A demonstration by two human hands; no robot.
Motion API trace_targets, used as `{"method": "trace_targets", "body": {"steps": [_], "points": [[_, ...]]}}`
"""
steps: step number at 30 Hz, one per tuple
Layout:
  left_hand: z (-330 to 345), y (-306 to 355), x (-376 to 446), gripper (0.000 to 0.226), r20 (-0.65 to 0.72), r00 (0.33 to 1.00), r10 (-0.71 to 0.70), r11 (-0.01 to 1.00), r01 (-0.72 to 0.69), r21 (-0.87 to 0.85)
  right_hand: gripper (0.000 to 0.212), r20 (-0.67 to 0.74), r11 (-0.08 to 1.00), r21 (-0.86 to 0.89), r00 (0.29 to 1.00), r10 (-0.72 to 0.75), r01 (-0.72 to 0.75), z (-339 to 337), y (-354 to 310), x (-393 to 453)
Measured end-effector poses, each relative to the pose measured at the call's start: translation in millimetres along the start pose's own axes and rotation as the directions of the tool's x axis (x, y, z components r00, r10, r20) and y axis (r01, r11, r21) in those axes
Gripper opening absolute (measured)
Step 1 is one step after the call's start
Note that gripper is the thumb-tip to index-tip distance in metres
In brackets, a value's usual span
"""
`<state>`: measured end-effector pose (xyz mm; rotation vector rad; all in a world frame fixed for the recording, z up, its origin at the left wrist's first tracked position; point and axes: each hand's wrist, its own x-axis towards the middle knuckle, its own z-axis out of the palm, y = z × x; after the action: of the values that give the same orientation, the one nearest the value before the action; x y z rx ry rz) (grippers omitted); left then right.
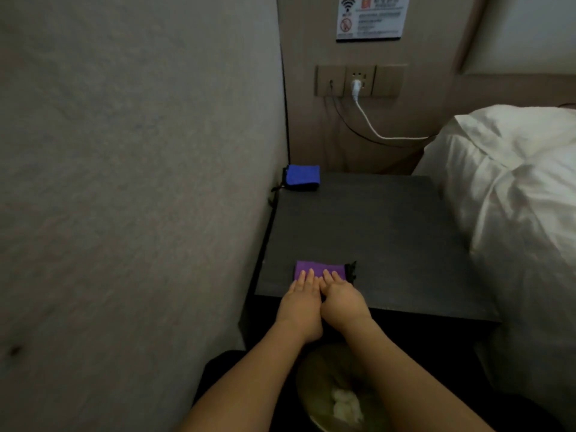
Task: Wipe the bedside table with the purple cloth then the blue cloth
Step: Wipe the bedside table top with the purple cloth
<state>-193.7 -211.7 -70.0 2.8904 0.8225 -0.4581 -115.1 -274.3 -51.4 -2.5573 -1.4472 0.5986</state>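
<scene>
The dark bedside table (374, 232) fills the middle of the head view. A folded purple cloth (318, 267) lies near its front edge. My left hand (300, 302) and my right hand (341, 299) lie side by side on the cloth, fingers straight and pressing its near half flat. A folded blue cloth (303, 177) with a black edge sits at the table's far left corner, against the wall, untouched.
A grey wall (140, 182) runs along the table's left side. A bed with white bedding (514, 188) borders the right. A wall socket with a white plug and cable (358, 85) sits behind. A bin with white waste (343, 400) stands below the front edge.
</scene>
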Motion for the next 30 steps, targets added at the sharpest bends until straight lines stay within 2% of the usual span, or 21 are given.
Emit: {"method": "trace_targets", "body": {"steps": [7, 14, 20, 30], "points": [[-3, -49, 7, 0.094, -0.006, 0.997, -0.071, 0.997, 0.071, -0.043, 0.054, 0.015, 0.997, 0.0, 0.997, -0.074, 0.074, 2, -40, 34], [-1, -82, 18, 0.096, -0.002, 0.993, -0.117, 0.993, 0.117, -0.015, 0.052, 0.03, 0.991, -0.022, 0.99, -0.135, 0.135, 3, -65, 61], [1, -84, 15, 0.095, -0.009, 0.99, -0.142, 0.988, 0.141, -0.063, 0.051, 0.04, 0.985, -0.029, 0.985, -0.17, 0.171, 2, -67, 63], [14, -66, -29, 0.092, -0.032, 0.977, -0.209, 0.977, 0.208, -0.04, 0.055, 0.045, 0.968, -0.011, 0.967, -0.249, 0.25, 13, -67, 24]]}}
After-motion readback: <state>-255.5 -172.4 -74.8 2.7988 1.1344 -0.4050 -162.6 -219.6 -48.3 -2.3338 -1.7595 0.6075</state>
